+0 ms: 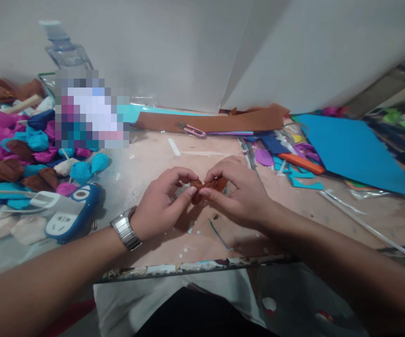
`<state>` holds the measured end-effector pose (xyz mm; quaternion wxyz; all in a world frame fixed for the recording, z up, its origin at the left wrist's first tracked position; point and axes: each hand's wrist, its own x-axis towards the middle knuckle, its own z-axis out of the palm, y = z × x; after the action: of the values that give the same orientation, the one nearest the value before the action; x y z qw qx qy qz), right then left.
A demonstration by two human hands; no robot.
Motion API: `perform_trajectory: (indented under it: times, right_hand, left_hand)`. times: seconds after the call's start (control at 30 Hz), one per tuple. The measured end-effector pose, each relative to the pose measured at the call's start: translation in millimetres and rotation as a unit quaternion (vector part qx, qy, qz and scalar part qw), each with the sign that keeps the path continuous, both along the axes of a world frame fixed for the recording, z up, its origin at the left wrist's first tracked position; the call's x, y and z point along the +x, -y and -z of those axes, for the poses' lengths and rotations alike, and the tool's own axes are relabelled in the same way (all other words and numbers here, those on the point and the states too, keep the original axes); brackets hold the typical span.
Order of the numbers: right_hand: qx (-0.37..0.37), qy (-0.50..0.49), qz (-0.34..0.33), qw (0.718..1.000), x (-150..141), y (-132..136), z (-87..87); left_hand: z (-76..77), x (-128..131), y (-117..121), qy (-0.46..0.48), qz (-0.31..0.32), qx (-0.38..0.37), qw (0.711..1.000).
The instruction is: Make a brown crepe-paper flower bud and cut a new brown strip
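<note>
Over the middle of the worktable [202, 157], my left hand [162, 199] and my right hand [239, 192] meet at the fingertips. Between them is a small crumpled brown piece of thin sheet material [197, 185], perhaps crepe paper or foam. Thumb and forefinger of each hand pinch it from either side. My fingers cover much of it, so its full shape is hidden. A metal watch [126, 229] is on my left wrist.
Bundles in blue, pink and brown [35, 140] crowd the left, beside a blue-and-white power strip [72, 213]. Pink-handled thread snips [191, 129] lie on a brown sheet [247, 122] at the back. At right are an orange cutter [301, 163] and a blue sheet [357, 152].
</note>
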<state>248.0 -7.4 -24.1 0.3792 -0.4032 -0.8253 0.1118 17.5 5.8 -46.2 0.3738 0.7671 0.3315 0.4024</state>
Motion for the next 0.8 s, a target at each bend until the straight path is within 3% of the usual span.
perform_trajectory:
  times: [0.27, 0.5, 0.8]
  right_hand:
    - [-0.014, 0.01, -0.008, 1.0, -1.0, 0.7, -1.2]
    - [-0.022, 0.016, -0.01, 1.0, -1.3, 1.8, -1.9]
    - [-0.02, 0.006, -0.015, 1.0, -2.2, 0.3, -1.5]
  left_hand:
    - [1.7, 2.7, -0.7, 0.022, -0.005, -0.055, 0.998]
    - [-4.6, 1.1, 1.4, -0.029, -0.019, 0.044, 0.998]
    - [-1.2, 1.2, -0.1, -0.01, 0.006, 0.039, 0.999]
